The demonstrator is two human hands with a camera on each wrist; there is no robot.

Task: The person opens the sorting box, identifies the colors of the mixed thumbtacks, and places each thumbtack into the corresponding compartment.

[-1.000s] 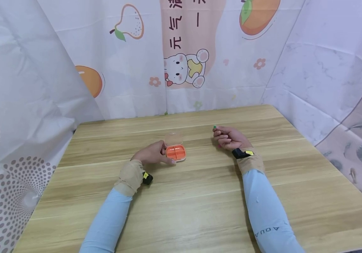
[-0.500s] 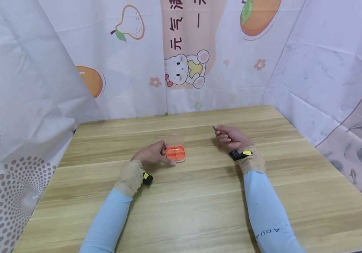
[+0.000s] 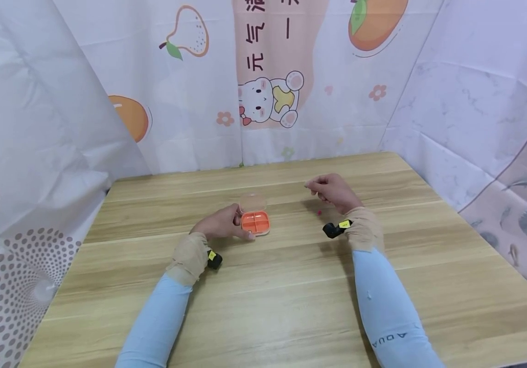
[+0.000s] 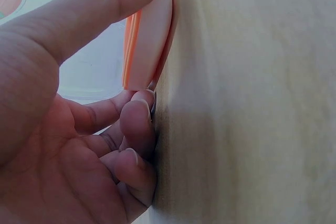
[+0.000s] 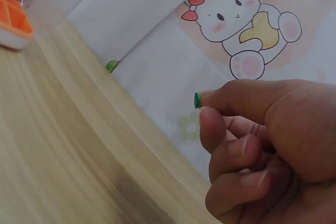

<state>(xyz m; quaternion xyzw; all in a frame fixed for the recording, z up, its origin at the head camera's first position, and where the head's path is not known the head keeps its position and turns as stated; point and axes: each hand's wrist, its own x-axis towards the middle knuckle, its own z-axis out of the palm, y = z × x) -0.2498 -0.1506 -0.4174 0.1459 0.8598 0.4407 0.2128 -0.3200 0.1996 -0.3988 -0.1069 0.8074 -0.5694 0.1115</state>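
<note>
An orange and white pill box [image 3: 255, 223] with divided compartments lies on the table, its clear lid [image 3: 253, 203] raised at the back. My left hand [image 3: 217, 223] grips the box from its left side. In the left wrist view the thumb [image 4: 105, 3] lies along the near wall and the other fingers curl by the far end. To the right, above the table, is my right hand [image 3: 334, 191]. It pinches a small shiny green disc [image 5: 197, 100] at the tips of thumb and forefinger; in the head view the fingers hide the disc.
A small pinkish-red piece [image 3: 319, 212] lies on the wooden table [image 3: 281, 306] below the right hand. Printed curtains [image 3: 189, 138] hang right behind the table's back edge, with more hanging at both sides.
My right hand has turned over and shifted slightly back and left, uncovering the pinkish-red piece. The green disc has gone out of sight in the head view. The left hand stays on the box.
</note>
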